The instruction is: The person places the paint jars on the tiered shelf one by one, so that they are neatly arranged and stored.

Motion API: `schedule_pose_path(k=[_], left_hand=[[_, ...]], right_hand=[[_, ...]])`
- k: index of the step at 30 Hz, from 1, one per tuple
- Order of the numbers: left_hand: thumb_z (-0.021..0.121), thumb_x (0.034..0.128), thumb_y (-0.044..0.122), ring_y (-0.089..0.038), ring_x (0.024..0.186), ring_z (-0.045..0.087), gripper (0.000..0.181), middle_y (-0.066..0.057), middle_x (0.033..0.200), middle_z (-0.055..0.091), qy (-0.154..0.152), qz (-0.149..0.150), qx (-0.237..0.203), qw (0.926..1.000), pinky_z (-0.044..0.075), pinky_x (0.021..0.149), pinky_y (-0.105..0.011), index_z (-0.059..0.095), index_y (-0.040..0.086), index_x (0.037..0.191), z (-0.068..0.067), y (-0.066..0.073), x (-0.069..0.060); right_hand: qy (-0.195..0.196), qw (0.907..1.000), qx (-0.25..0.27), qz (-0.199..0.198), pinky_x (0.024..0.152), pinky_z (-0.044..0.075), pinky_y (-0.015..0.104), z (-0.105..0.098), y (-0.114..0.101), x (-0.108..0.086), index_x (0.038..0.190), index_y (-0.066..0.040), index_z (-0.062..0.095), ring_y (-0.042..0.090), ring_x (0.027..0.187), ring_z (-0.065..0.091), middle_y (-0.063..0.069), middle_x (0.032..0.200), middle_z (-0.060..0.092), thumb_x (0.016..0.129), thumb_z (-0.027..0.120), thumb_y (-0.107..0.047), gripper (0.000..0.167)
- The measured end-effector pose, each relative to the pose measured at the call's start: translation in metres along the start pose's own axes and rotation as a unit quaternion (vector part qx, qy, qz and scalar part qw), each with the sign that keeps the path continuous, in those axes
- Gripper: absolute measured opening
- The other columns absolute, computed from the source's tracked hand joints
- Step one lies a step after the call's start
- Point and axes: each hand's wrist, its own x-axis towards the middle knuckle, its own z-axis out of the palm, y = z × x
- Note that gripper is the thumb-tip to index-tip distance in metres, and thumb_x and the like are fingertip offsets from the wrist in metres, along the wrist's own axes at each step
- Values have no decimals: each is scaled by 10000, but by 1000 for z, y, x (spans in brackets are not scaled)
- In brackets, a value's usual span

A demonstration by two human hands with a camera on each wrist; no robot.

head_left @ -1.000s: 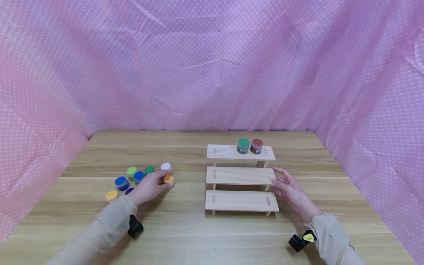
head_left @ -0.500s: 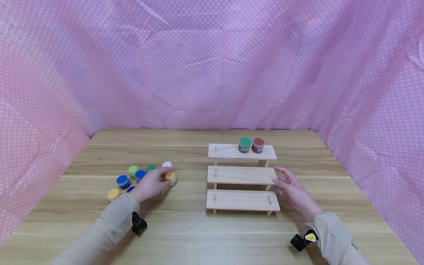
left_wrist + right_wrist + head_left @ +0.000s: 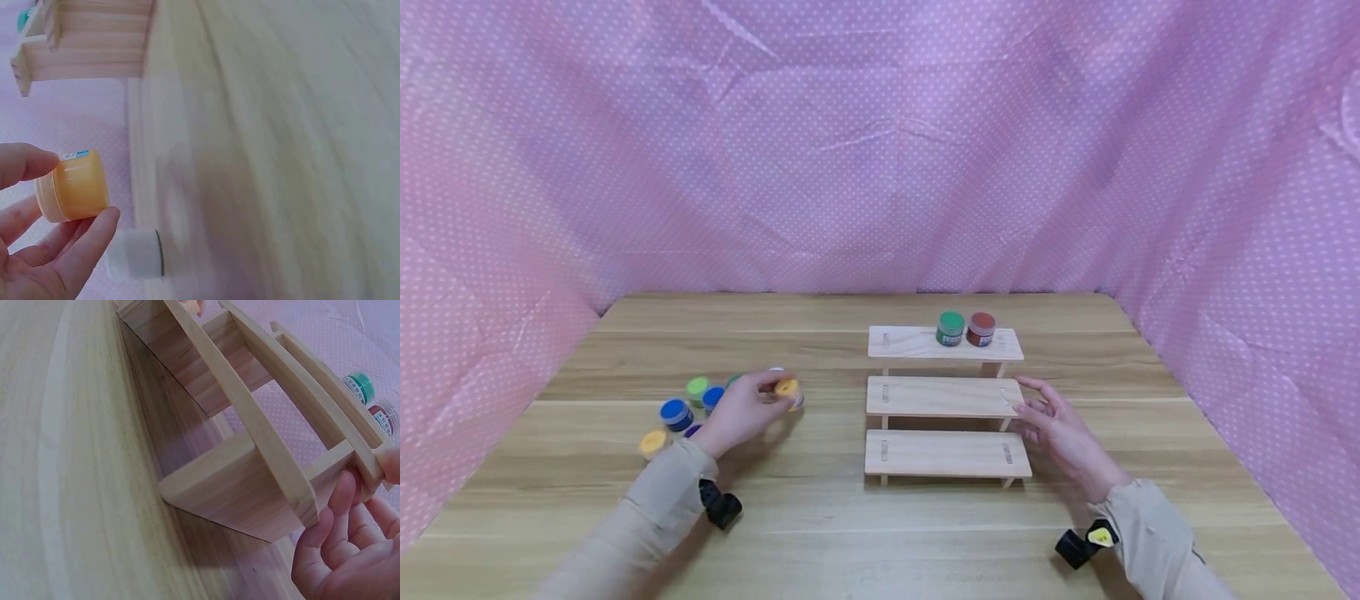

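My left hand (image 3: 747,412) pinches a small jar with a yellow-orange lid (image 3: 787,388) between thumb and fingers. In the left wrist view this jar (image 3: 81,187) is held sideways to the camera, apart from the tabletop, and a white jar (image 3: 134,253) stands beyond the fingertips. At the right end of a three-tier wooden display shelf (image 3: 943,454), my right hand (image 3: 1063,437) grips the middle board, thumb above and fingers underneath. On the top tier sit a green-lidded jar (image 3: 951,328) and a red-brown jar (image 3: 981,329), side by side.
Left of the shelf, several more jars stand on the wooden table (image 3: 820,533), including a light green one (image 3: 697,388), a blue one (image 3: 676,414) and a yellow one (image 3: 653,443). The left hand partly covers others. A pink dotted cloth (image 3: 895,167) hangs behind.
My left hand has moved slightly right and upward with the yellow-orange jar, now covering most of the white jar in the head view. The right hand stays on the shelf.
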Motion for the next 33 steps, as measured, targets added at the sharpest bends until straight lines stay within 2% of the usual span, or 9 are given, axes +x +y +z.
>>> schedule_pose_path(k=[5, 11, 15, 24, 29, 33], left_hand=[[657, 894, 219, -248, 1076, 591, 437, -134, 1233, 610, 157, 105, -175, 9997, 549, 852, -362, 566, 59, 1290, 0, 9, 2], [659, 890, 148, -313, 1097, 605, 421, -169, 1256, 587, 327, 352, -773, 9959, 568, 840, -322, 566, 29, 1282, 3, 25, 7], [662, 887, 132, -308, 1116, 589, 412, -164, 1248, 586, 382, 479, -1018, 9929, 559, 864, -324, 573, 36, 1278, 4, 34, 8], [695, 867, 161, -270, 1135, 566, 409, -130, 1235, 589, 830, 666, -1106, 9881, 554, 880, -341, 606, 58, 1253, 10, 50, 11], [692, 864, 123, -272, 1135, 559, 377, -132, 1225, 592, 943, 908, -1355, 9821, 556, 878, -367, 620, 53, 1227, 13, 56, 12], [697, 863, 137, -237, 1130, 564, 359, -99, 1227, 597, 980, 962, -1479, 9794, 562, 859, -328, 635, 82, 1213, 16, 58, 12]], right_hand=[[46, 10000, 14, -19, 676, 497, 147, -1, 0, 1, 1183, -295, 464, 29, 789, 613, -108, 926, 651, 969, 509, -72, 313], [140, 9997, -202, 95, 688, 501, 149, -1, -1, 1, 1213, -294, 425, 26, 782, 596, -111, 914, 635, 970, 506, -89, 327], [141, 9996, -229, 100, 643, 479, 140, -1, 0, 1, 1260, -246, 405, 19, 730, 566, -107, 896, 630, 971, 505, -88, 344], [168, 9990, -370, 181, 666, 488, 151, -1, -2, 2, 1349, -152, 341, 20, 754, 572, -108, 909, 630, 975, 504, -106, 410], [117, 9995, -271, 146, 671, 498, 147, 0, -2, 1, 1334, -162, 367, 18, 741, 578, -99, 923, 642, 972, 502, -90, 393], [34, 9996, -213, 153, 635, 481, 138, 1, -1, 0, 1321, -201, 385, 22, 716, 561, -90, 930, 640, 969, 507, -89, 389]])
